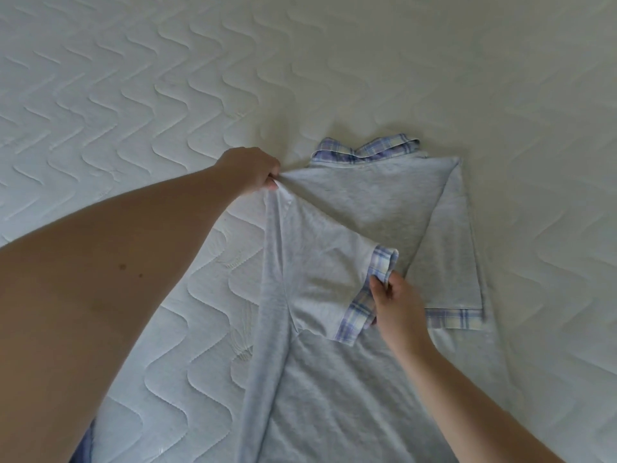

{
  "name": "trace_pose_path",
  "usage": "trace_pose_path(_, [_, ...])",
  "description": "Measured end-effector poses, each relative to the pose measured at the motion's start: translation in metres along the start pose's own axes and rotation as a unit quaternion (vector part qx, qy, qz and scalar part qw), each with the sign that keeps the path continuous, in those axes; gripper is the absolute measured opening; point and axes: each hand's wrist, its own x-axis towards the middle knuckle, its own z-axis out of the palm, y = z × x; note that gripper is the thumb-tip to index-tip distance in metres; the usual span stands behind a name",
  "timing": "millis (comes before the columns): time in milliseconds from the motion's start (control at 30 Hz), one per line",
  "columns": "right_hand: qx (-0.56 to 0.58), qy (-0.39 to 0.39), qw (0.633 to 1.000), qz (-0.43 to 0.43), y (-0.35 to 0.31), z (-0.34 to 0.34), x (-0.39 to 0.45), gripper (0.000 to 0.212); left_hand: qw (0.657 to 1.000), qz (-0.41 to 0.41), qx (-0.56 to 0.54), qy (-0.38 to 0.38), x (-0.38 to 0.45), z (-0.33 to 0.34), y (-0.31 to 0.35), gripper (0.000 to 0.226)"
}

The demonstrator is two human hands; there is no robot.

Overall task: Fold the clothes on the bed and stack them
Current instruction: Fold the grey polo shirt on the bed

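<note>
One shirt is lying face down on the bed, right of centre in the frame, collar toward the top. It is grey with plaid trim at the collar and two cuffs.

The fold is partway along, by my judgement. The sleeve at right is already lying across the back, its cuff flat. The side at left is being brought over now: the left hand is pinching the shoulder at upper centre, and the right hand is pinching the plaid cuff of that sleeve near mid-frame, holding it over the back. The long edge at left is lying in a loose, rumpled roll toward the bottom of the frame.

Still to come, I would say: laying that side flat, folding the body up, then stacking. No stack is showing. A dark blue scrap is peeking in at lower left, possibly another garment.
</note>
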Motion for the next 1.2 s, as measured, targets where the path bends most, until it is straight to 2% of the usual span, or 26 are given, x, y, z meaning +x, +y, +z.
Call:
trace_pose_path(100, [0.031,0.012,0.999,-0.007,0.0,0.003,-0.004,0.029,0.999,-0.014,-0.049,-0.002,0.001,0.001,0.004,0.023])
trace_pose_path(233, [0.078,-0.029,0.996,0.013,-0.008,0.007,-0.003,0.012,0.969,-0.028,-0.241,-0.052,-0.001,0.001,0.001,0.018])
trace_pose_path(300, [0.075,-0.04,0.996,0.013,-0.012,0.007,0.001,0.013,0.952,-0.066,-0.299,-0.028,-0.001,-0.001,0.0,0.026])
trace_pose_path(367, [0.083,-0.04,0.996,0.018,-0.015,0.008,0.004,0.015,0.938,-0.099,-0.333,0.01,0.003,-0.002,0.002,0.025])
trace_pose_path(433, [0.089,-0.04,0.995,0.025,-0.018,0.009,0.006,0.016,0.94,-0.108,-0.323,0.01,0.01,-0.004,0.006,0.028])
trace_pose_path(567, [0.105,-0.039,0.993,0.027,-0.022,0.011,0.01,0.016,0.956,-0.12,-0.266,-0.039,0.019,-0.011,0.017,0.041])
trace_pose_path(667, [0.094,-0.035,0.995,0.026,-0.022,0.011,0.012,0.015,0.955,-0.116,-0.27,-0.049,0.022,-0.013,0.017,0.038])
trace_pose_path(800, [0.05,-0.023,0.998,0.013,-0.018,0.012,0.015,0.021,0.962,-0.111,-0.219,-0.119,0.025,-0.024,0.018,0.029])
trace_pose_path(867, [0.018,-0.018,0.999,0.019,-0.014,0.011,0.015,0.023,0.974,-0.099,-0.171,-0.112,0.03,-0.026,0.018,0.026])
trace_pose_path(1000, [-0.024,-0.003,0.999,0.036,-0.007,0.008,0.014,0.027,0.989,-0.079,-0.116,-0.036,0.032,-0.013,0.025,0.024])
trace_pose_path(1067, [-0.028,-0.017,0.998,0.047,-0.006,0.006,0.012,0.027,0.987,-0.073,-0.134,-0.048,0.033,-0.008,0.028,0.031])
trace_pose_path(1133, [-0.029,-0.03,0.998,0.048,-0.008,0.004,0.012,0.025,0.98,-0.074,-0.167,-0.08,0.035,-0.009,0.029,0.05])
trace_pose_path(1200, [-0.023,-0.036,0.998,0.048,-0.011,0.003,0.012,0.024,0.973,-0.092,-0.199,-0.075,0.037,-0.012,0.032,0.061])
